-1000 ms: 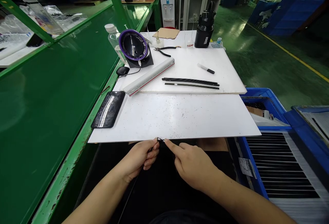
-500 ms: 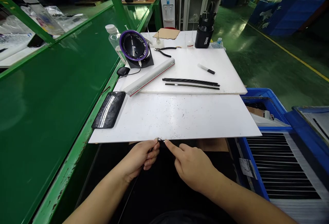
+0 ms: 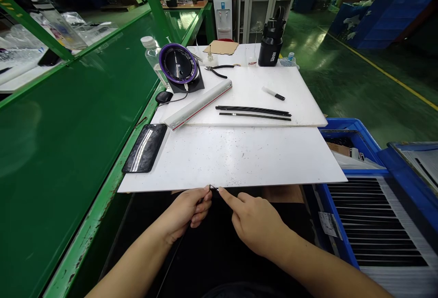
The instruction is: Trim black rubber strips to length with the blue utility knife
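Just below the near edge of the white board, my left hand (image 3: pixel 193 209) is closed with the thumb on top, gripping a thin black strip (image 3: pixel 174 257). The strip hangs from the fist toward my lap. My right hand (image 3: pixel 256 220) is beside it, index finger stretched toward the left thumb and the other fingers curled under. A short, thin dark piece (image 3: pixel 214 188) spans the small gap between the left thumb and the right index fingertip. Whether it is the strip's end or a small tool is too small to tell.
The white board (image 3: pixel 239 156) carries dark specks, black strips (image 3: pixel 253 111), a long white box (image 3: pixel 200 105), a capped knife-like tool (image 3: pixel 273 93), pliers (image 3: pixel 219 69), a phone (image 3: pixel 145 148) and a purple-rimmed fan (image 3: pixel 178 63). Blue crates (image 3: pixel 349 234) holding strips stand at right.
The view has shifted very slightly, so things on the board sit a little lower. Both hands keep nearly the same pose and place.
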A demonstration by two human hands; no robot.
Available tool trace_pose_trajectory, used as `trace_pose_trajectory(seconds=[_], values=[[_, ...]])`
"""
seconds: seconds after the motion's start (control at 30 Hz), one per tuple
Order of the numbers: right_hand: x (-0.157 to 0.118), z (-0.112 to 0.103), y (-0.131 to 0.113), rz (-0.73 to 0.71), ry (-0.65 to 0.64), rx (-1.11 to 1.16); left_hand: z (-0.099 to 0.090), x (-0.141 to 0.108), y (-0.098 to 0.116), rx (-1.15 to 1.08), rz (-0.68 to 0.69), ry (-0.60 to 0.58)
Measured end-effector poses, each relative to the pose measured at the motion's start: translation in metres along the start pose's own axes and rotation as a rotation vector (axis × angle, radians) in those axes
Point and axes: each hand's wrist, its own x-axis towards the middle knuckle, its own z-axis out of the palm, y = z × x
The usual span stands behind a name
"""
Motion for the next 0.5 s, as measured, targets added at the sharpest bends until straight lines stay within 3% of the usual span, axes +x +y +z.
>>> trace_pose_trajectory(seconds=[0.1,0.3,0.5], values=[[-0.0001,0.002,-0.0005,0.0,0.009,-0.083,-0.0004,-0.0001,0.0,-0.001,0.001,0.003],[0.001,-0.0018,0.0033,-0.003,0.024,0.12,-0.0019,0.0013,0.0005,-0.01,0.001,-0.011],[0.0017,-0.0034,0.0022,-0.026,0.019,0.06,-0.0033,0.0021,0.0003,-0.001,-0.013,-0.007]])
